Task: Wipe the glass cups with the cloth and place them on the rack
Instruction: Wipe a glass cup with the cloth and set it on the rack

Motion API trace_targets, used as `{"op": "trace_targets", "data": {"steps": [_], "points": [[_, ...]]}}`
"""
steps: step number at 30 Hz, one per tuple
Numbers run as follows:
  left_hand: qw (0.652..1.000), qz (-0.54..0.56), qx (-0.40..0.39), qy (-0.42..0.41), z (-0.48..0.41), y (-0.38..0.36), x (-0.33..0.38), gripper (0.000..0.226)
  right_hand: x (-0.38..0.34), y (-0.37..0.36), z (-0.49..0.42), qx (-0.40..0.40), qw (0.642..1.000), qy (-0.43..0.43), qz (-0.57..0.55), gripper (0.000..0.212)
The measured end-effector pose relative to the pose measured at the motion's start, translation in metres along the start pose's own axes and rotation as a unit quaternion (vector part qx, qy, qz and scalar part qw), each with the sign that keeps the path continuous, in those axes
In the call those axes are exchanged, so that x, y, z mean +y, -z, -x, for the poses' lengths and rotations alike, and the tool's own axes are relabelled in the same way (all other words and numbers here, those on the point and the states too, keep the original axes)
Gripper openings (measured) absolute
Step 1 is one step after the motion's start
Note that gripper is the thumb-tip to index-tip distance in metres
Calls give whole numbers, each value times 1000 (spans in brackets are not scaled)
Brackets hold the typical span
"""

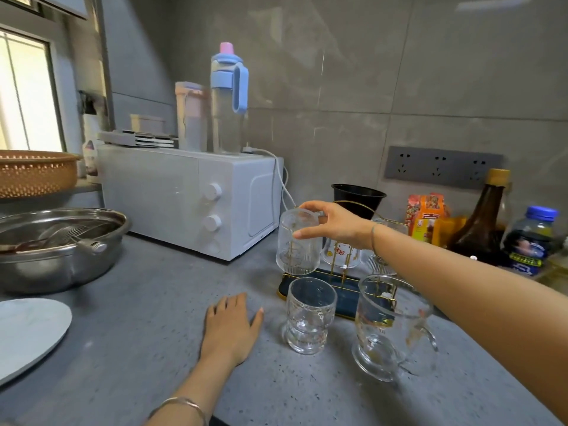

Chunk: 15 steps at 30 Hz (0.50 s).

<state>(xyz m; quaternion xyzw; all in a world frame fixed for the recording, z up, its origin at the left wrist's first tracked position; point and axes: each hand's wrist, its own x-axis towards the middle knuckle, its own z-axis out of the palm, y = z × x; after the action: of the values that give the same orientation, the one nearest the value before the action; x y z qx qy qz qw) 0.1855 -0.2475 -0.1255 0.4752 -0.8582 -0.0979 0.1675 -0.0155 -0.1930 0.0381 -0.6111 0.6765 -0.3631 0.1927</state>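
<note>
Our right hand (335, 224) grips ribbed clear glass cup (295, 253), mouth-down, vertical, on gold-wire rack (347, 290) mid-frame; left hand (229, 327) flat on grey table (138, 302).

One head-worn wide-angle view, looking forward and down, close over the counter (138, 318), facing the rack (347, 292) and tiled wall (338, 87).

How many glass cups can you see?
5. Three on the rack: the ribbed cup the right hand holds, the cartoon cup, a third cup behind the arm. Two on the counter: a tumbler, a handled mug. More may be hidden.
</note>
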Motion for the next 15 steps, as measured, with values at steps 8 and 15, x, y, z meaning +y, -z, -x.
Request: {"op": "trace_targets", "data": {"steps": [8, 15], "points": [[1000, -3, -3, -1, -2, -1, -1, 62, 6, 3, -5, -39, 998, -18, 49, 67], [1000, 7, -5, -2, -1, 1, 0, 62, 5, 4, -6, -77, 995, -37, 59, 59]]}}
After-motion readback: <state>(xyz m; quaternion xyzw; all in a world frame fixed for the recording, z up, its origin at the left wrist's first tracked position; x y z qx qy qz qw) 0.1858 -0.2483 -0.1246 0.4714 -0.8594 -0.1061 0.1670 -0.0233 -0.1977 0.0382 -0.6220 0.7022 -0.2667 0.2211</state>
